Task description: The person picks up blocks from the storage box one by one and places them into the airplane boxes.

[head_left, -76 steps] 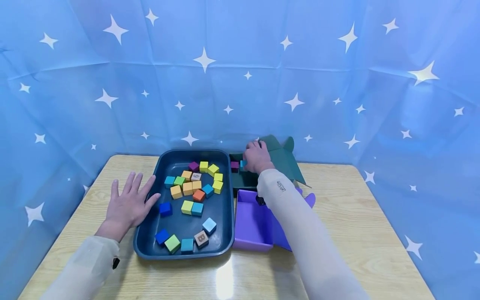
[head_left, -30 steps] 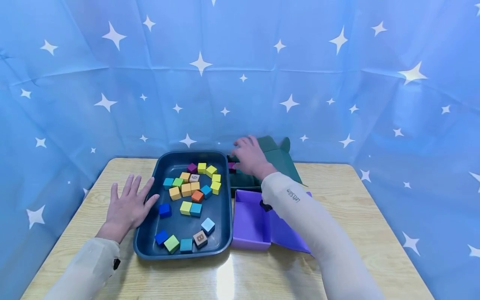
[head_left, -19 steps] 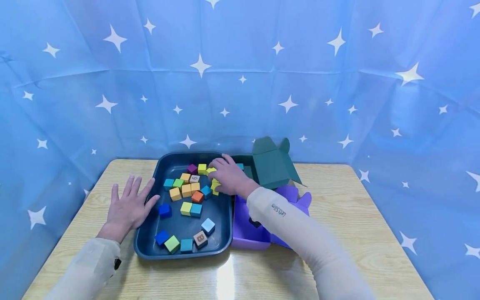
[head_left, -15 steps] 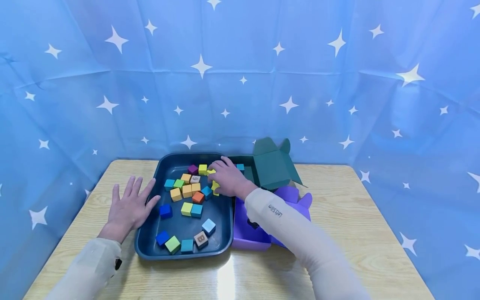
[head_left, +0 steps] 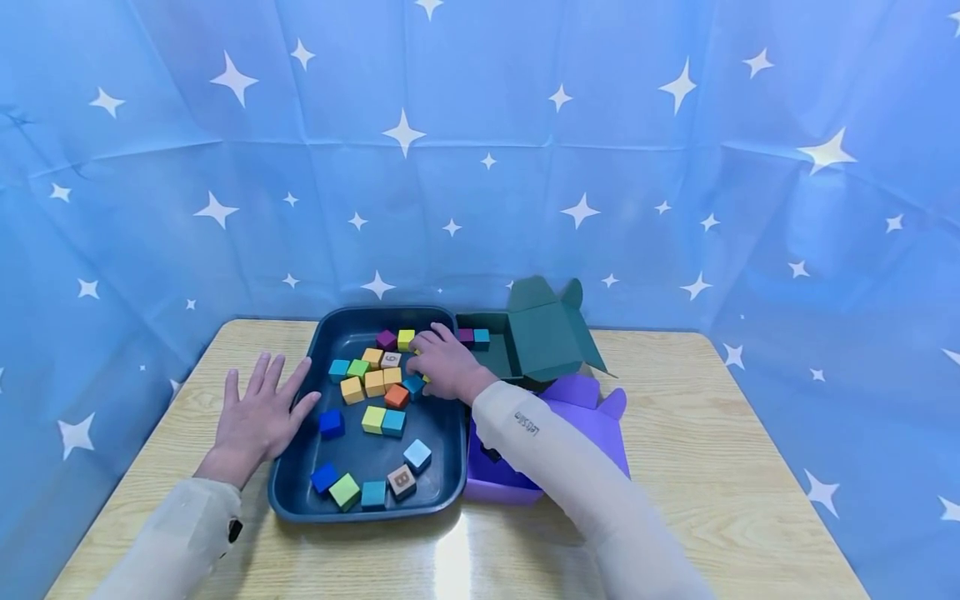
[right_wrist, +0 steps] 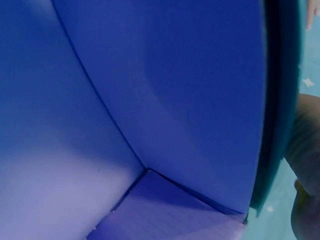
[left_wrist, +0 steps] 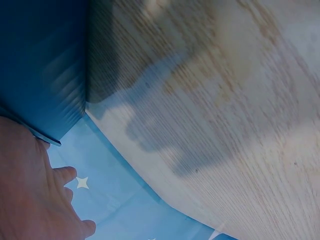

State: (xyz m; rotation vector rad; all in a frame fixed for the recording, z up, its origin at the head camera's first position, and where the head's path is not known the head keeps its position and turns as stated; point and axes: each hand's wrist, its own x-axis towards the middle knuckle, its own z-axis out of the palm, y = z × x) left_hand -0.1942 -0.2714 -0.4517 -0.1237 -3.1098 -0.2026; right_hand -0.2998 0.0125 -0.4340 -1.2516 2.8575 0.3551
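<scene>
My left hand (head_left: 258,417) lies with fingers spread against the left rim of the dark blue tray (head_left: 442,467). In the left wrist view its fingers (left_wrist: 65,172) extend past the tray's outer wall (left_wrist: 45,65). My right hand (head_left: 447,367) reaches palm down into the tray's upper right, fingers bent over several yellow cubes and mostly covering them. A bit of yellow cube (head_left: 426,379) shows by the thumb; whether it is gripped is hidden. Below the hand are a blue cube (head_left: 413,387) and an orange-red cube (head_left: 397,397). The right wrist view catches only the hand's edge (right_wrist: 310,140).
The open green box (head_left: 491,360) behind holds a purple cube (head_left: 466,337) and a teal cube (head_left: 482,339). In front of it stands an open purple box (head_left: 502,492), under the right forearm. More coloured cubes, including a wooden letter cube (head_left: 402,481), lie in the tray.
My right hand has gone from the green box, where a teal cube now sits beside the purple one, leftward over the tray's yellow cubes. The left hand has stayed in place.
</scene>
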